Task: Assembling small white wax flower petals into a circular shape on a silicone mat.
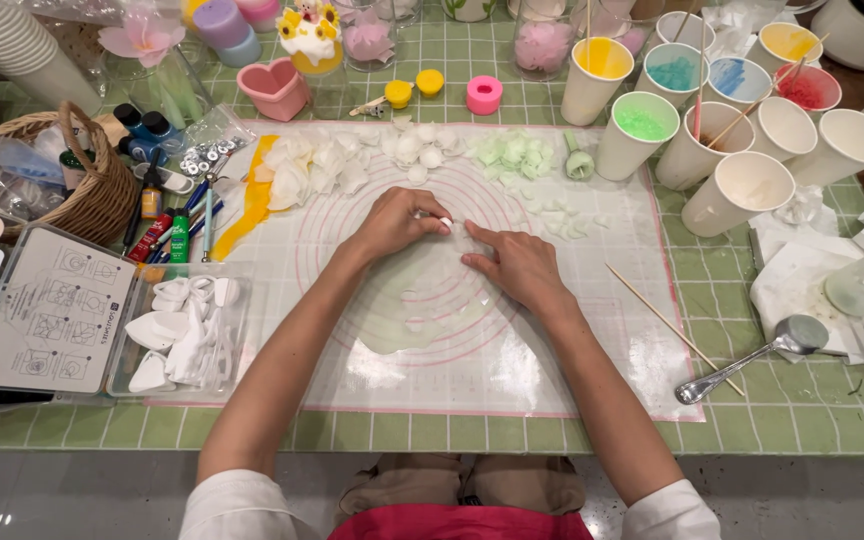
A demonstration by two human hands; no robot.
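My left hand (397, 222) and my right hand (514, 264) meet at the middle of a translucent work mat (572, 330) printed with pink circles. The fingertips of both hands pinch a small white piece (452, 226) of soft material just above a thin pale sheet (417, 300) spread flat on the mat. White petal-like pieces (322, 170) lie at the mat's far edge, pale green pieces (514, 152) beside them, and a yellow strip (252, 205) lies at the far left.
Several paper cups (742, 190) with coloured contents stand at the back right. A wooden skewer (672, 325) and a metal spoon (752, 362) lie to the right. A clear box of white tools (184, 330), a wicker basket (62, 190) and small moulds sit at the left and back.
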